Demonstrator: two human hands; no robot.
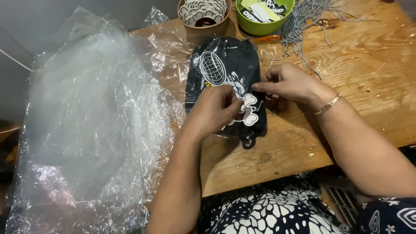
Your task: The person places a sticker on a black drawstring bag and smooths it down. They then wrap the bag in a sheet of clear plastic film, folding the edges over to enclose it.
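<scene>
Your left hand (pixel 212 110) and right hand (pixel 288 82) both pinch a white sticker (pixel 247 108) on the black pouch (pixel 225 82). The pouch lies flat on the counter (pixel 368 65), just below the green bowl (pixel 262 19), so the sticker can sit smooth.

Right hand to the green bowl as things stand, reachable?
Probably yes. The right hand rests at the black pouch; the green bowl sits just beyond it, with only bare wood and loose ball chains beside the path.
</scene>
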